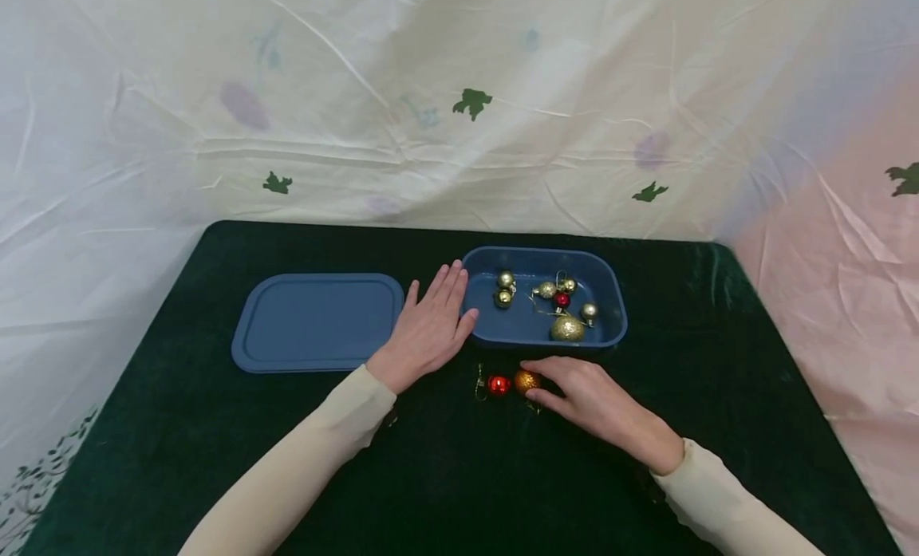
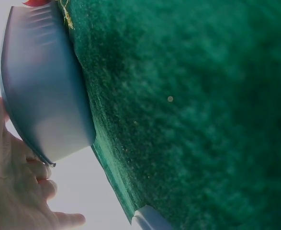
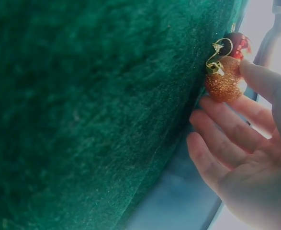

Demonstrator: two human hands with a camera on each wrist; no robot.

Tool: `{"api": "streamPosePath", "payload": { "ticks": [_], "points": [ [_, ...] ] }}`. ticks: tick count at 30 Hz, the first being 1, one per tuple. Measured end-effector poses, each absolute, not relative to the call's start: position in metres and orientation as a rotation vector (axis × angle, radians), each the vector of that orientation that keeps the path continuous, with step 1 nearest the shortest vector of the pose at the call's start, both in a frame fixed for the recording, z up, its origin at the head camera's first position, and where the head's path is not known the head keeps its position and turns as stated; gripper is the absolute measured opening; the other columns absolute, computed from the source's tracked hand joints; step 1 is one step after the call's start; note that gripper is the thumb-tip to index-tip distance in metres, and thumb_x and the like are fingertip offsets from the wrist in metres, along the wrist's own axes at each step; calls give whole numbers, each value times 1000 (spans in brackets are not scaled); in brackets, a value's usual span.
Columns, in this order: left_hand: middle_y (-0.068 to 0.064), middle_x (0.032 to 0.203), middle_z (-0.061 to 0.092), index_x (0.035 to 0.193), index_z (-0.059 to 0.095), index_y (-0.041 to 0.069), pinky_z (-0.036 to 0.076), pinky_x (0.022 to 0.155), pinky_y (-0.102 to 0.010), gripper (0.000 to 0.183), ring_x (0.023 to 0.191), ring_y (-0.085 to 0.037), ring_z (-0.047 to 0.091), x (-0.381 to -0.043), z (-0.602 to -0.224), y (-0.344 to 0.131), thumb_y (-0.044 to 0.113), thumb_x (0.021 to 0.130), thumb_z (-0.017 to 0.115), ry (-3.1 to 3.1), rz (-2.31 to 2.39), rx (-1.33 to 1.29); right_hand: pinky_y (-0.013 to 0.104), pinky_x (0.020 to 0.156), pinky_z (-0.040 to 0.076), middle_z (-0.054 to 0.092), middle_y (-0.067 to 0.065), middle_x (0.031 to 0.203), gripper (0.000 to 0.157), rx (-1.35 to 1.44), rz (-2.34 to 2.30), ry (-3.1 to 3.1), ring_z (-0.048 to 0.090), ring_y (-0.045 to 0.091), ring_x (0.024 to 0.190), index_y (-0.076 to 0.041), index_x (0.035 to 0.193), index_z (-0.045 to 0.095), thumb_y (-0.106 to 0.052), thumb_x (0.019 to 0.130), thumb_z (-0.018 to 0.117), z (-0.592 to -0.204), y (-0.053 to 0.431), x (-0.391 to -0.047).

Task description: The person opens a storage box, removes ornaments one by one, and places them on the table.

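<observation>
Head view: right hand (image 1: pixel 592 396) pinches the orange ornament (image 1: pixel 527 380) beside the red ornament (image 1: pixel 498 385), in front of the blue container (image 1: pixel 488 325); left hand (image 1: pixel 427 326), fingers straight, lies against the container's end, presumably steadying it.

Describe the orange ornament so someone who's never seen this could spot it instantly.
On the dark green table, find the open blue container. Nearer the person, the right hand pinches the orange ornament. Its glittery orange surface sets it apart from the smooth, shiny red ornament on its left.
</observation>
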State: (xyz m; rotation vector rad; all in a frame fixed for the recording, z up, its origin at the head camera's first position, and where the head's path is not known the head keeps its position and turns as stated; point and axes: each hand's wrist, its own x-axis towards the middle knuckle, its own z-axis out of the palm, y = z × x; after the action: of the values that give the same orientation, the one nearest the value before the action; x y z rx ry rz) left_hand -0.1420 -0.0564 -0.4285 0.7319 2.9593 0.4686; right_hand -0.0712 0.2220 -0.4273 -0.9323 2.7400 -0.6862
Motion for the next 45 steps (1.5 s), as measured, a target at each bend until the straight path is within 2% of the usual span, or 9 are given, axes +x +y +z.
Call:
{"api": "streamPosePath", "payload": {
  "ticks": [11, 16, 23, 29, 35, 40, 45],
  "points": [
    [-5, 173, -2, 167, 10, 8, 7, 124, -60, 70, 159, -22, 0, -143, -429, -57, 51, 112, 22, 2947, 473, 724, 43, 95, 56, 68, 3, 133, 45, -882, -683, 2794, 66, 15, 118, -14, 137, 65, -35, 98, 71, -413, 223, -64],
    [-5, 173, -2, 167, 10, 8, 9, 124, -61, 70, 159, -23, 1, -144, -429, -59, 50, 112, 23, 2949, 473, 726, 44, 92, 58, 69, 2, 130, 43, -881, -726, 2861, 67, 15, 115, -14, 136, 67, -36, 99, 70, -405, 226, -60],
    [-6, 173, 2, 167, 12, 8, 11, 124, -61, 70, 159, -24, 3, -144, -430, -60, 50, 112, 24, 2962, 479, 725, 44, 88, 58, 72, 0, 121, 35, -962, -834, 2992, 69, 15, 109, -16, 130, 71, -28, 97, 74, -400, 231, -65],
    [-5, 173, 3, 167, 13, 9, 13, 123, -63, 70, 160, -24, 4, -141, -432, -59, 51, 112, 24, 2973, 490, 733, 48, 93, 57, 73, 2, 124, 34, -988, -974, 3043, 69, 20, 114, -15, 129, 72, -20, 96, 76, -396, 231, -76],
    [-5, 173, 5, 167, 14, 9, 14, 123, -63, 71, 160, -25, 5, -140, -433, -59, 52, 111, 25, 2978, 520, 738, 45, 87, 58, 72, 2, 126, 34, -958, -1103, 3027, 69, 19, 112, -14, 131, 71, -18, 97, 74, -393, 228, -90],
    [-5, 173, 4, 167, 14, 9, 13, 123, -62, 71, 160, -25, 6, -139, -434, -59, 52, 111, 25, 2975, 522, 732, 50, 97, 54, 71, 5, 129, 34, -931, -1145, 2991, 67, 21, 117, -14, 132, 70, -22, 100, 71, -393, 222, -100],
    [-5, 173, 3, 167, 12, 9, 12, 123, -62, 71, 160, -23, 3, -139, -433, -58, 52, 111, 25, 2965, 525, 723, 51, 100, 51, 71, 5, 130, 33, -936, -1193, 2958, 65, 22, 121, -13, 132, 70, -23, 100, 70, -394, 217, -108]
  ]
}}
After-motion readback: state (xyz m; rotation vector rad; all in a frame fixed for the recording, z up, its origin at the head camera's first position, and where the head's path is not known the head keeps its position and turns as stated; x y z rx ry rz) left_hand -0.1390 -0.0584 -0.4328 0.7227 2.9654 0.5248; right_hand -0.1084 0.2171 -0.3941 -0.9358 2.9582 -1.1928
